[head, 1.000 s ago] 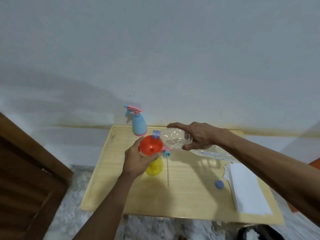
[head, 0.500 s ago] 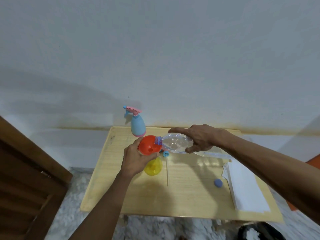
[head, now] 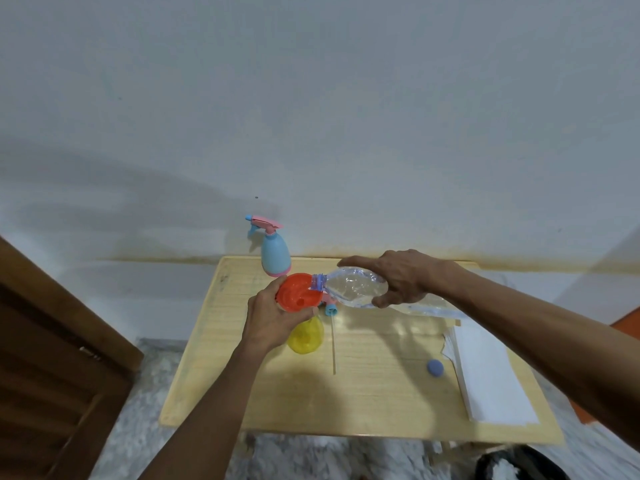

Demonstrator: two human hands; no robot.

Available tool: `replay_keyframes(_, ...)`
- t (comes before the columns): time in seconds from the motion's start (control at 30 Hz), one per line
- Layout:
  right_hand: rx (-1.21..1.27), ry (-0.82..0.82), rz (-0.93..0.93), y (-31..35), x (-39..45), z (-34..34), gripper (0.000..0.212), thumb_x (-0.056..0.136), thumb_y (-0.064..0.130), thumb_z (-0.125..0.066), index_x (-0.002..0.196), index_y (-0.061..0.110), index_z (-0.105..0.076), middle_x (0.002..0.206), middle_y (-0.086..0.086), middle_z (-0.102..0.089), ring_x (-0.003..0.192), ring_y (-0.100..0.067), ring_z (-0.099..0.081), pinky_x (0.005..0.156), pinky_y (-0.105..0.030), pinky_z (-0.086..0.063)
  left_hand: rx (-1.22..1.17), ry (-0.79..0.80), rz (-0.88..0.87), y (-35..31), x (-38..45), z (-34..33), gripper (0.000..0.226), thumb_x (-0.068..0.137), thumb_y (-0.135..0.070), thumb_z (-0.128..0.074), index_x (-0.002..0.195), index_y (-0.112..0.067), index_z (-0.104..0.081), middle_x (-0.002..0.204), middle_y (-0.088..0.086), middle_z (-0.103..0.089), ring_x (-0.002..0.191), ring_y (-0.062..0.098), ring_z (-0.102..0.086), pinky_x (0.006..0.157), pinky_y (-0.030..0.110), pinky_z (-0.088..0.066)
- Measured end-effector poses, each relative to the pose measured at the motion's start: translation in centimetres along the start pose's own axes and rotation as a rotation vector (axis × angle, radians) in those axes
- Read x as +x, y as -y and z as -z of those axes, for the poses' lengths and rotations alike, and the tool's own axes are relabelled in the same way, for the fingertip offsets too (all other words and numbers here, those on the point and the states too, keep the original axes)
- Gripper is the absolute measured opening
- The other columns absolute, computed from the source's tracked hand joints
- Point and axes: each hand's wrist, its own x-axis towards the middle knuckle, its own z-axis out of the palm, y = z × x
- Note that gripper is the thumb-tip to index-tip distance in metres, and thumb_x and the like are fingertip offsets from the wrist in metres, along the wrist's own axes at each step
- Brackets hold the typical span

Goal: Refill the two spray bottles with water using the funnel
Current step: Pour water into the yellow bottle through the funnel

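We are steadying the orange funnel [head: 298, 293] with our left hand [head: 273, 317], fingers and thumb curled round its rim, while it is sitting in the neck of the yellow spray bottle [head: 305, 337], which is standing on the wooden table [head: 381, 386] directly beneath the hand. Our right hand [head: 403, 278] is wrapping the clear water bottle [head: 353, 287] round its body, thumb underneath and fingers over the top, and is holding it tipped nearly level with its mouth resting over the funnel's rim. Whether water is flowing at this moment cannot be told. We are judging the water bottle to be thin-walled and soft, so a firm squeeze is likely to crumple it and surge the flow; holding it at mid-body with light pressure is advisable. The funnel appears light and rigid, and is liable to tip unless held at the rim as it is now. The yellow bottle seems light and easily toppled. The blue spray bottle [head: 275, 256], trigger head fitted, is standing at the table's far edge, apart from both hands. A detached sprayer head [head: 330, 309] with its dip tube is lying just beside the yellow bottle, and a small blue cap [head: 435, 368] is lying near a white paper stack [head: 488, 379].
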Motion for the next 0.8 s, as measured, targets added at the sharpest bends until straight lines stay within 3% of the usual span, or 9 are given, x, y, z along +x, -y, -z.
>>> replay_keyframes(0.1,0.010,-0.003,-0.006,0.11,-0.12,0.01,0.089,0.085,0.046,-0.067,0.150,0.053,-0.007,0.087,-0.002,-0.059,0.086,-0.029,-0.060,0.071,-0.039,-0.052,-0.008,0.006,0.004,0.22,0.02,-0.09,0.084,0.061,-0.049,-0.091,0.134,-0.027,-0.056,0.110,-0.009,-0.066,0.100,0.010,-0.062,0.075,0.014,-0.045)
replay_keyframes(0.4,0.007,-0.001,-0.015,0.09,-0.24,0.02,0.089,0.084,0.047,-0.067,0.148,0.056,-0.006,0.100,-0.006,-0.065,0.091,-0.030,-0.063,0.072,-0.039,-0.052,0.005,0.000,0.007,0.14,0.07,-0.06,0.084,0.061,-0.048,-0.091,0.133,-0.027,-0.056,0.110,-0.010,-0.065,0.099,0.009,-0.061,0.072,0.012,-0.043)
replay_keyframes(0.57,-0.006,0.008,-0.023,0.29,-0.69,0.13,0.089,0.085,0.045,-0.067,0.149,0.055,-0.006,0.096,-0.002,-0.065,0.090,-0.028,-0.062,0.072,-0.039,-0.053,0.011,-0.003,0.002,0.23,0.11,-0.04,0.082,0.061,-0.047,-0.091,0.133,-0.027,-0.056,0.112,-0.008,-0.065,0.100,0.013,-0.061,0.077,0.020,-0.044)
replay_keyframes(0.8,-0.057,0.010,-0.035,0.39,-0.61,-0.08,0.090,0.085,0.047,-0.066,0.151,0.052,-0.005,0.096,-0.003,-0.067,0.088,-0.029,-0.064,0.074,-0.041,-0.056,0.003,0.002,0.003,0.31,0.06,-0.02,0.081,0.060,-0.048,-0.091,0.132,-0.030,-0.057,0.108,-0.010,-0.066,0.097,0.010,-0.062,0.069,0.010,-0.042)
